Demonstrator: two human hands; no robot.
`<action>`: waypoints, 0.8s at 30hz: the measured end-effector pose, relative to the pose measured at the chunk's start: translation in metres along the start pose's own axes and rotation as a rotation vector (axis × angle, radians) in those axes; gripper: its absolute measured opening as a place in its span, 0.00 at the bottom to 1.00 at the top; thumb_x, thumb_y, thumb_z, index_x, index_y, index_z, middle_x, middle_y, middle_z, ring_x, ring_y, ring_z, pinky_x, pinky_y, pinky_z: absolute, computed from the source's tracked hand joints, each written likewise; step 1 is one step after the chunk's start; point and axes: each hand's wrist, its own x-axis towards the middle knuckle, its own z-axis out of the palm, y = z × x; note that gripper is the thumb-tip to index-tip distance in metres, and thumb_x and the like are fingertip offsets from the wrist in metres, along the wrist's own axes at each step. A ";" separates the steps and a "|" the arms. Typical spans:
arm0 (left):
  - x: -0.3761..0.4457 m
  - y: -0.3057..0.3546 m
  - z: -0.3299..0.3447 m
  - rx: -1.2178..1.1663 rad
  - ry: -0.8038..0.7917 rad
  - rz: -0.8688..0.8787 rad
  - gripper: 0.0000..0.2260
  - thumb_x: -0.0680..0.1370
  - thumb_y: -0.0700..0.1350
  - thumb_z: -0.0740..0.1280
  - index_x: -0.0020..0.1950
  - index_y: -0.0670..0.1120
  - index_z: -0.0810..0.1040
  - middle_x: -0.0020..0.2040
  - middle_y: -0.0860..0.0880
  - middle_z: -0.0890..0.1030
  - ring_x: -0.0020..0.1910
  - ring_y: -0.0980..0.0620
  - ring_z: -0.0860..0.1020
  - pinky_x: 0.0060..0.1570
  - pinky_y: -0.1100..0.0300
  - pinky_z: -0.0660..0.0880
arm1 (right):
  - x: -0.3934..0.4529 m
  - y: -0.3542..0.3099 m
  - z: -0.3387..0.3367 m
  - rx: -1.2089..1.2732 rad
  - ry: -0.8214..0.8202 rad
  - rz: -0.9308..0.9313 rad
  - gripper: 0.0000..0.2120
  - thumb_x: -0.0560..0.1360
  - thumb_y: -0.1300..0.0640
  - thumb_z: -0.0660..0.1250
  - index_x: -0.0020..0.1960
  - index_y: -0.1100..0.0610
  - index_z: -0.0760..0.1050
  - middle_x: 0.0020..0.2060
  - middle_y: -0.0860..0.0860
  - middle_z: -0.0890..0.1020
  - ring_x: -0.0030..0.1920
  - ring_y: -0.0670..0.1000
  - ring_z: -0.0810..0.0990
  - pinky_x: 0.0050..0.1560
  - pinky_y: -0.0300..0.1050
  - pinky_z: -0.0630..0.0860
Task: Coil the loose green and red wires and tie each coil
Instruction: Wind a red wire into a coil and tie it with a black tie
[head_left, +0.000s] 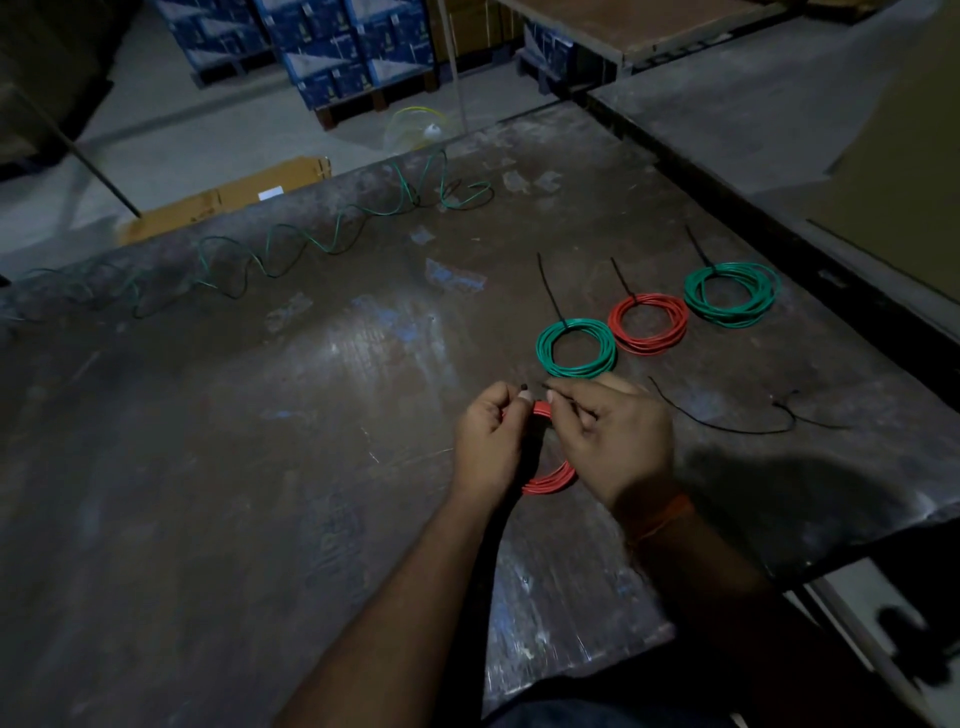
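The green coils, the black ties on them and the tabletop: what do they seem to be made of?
Green coils: likely plastic-coated wire, since the surface is smooth, evenly coloured and slightly glossy. Black ties: probably thin nylon or similar plastic, as the stiff tails stick straight out. Tabletop: possibly metal or coated board; it is dark, worn and scuffed, with dull reflections. The dim light leaves this open.

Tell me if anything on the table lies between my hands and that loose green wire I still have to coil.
Nothing visible does. The left hand and right hand hold the red coil near you; the loose green wire lies along the table's far left edge, with bare table between. The tied coils sit off to the right.
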 end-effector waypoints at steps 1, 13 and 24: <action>0.000 0.001 0.001 -0.001 0.004 0.001 0.11 0.77 0.48 0.68 0.38 0.45 0.71 0.34 0.44 0.67 0.35 0.46 0.63 0.34 0.51 0.61 | 0.000 0.001 0.002 -0.030 -0.018 -0.020 0.12 0.76 0.51 0.66 0.52 0.53 0.86 0.42 0.53 0.84 0.42 0.56 0.83 0.43 0.53 0.81; 0.000 -0.001 0.000 0.025 0.006 0.041 0.13 0.77 0.46 0.68 0.40 0.39 0.69 0.33 0.45 0.68 0.34 0.49 0.64 0.32 0.56 0.61 | 0.006 -0.006 0.004 -0.184 -0.078 -0.088 0.16 0.75 0.50 0.60 0.44 0.57 0.84 0.37 0.57 0.83 0.37 0.61 0.81 0.39 0.52 0.79; -0.001 -0.003 -0.001 0.067 -0.004 0.075 0.13 0.78 0.48 0.67 0.38 0.43 0.70 0.31 0.46 0.67 0.33 0.49 0.63 0.31 0.54 0.60 | 0.011 -0.010 0.004 -0.259 -0.185 -0.079 0.19 0.76 0.47 0.56 0.45 0.55 0.82 0.38 0.55 0.80 0.41 0.59 0.79 0.41 0.52 0.78</action>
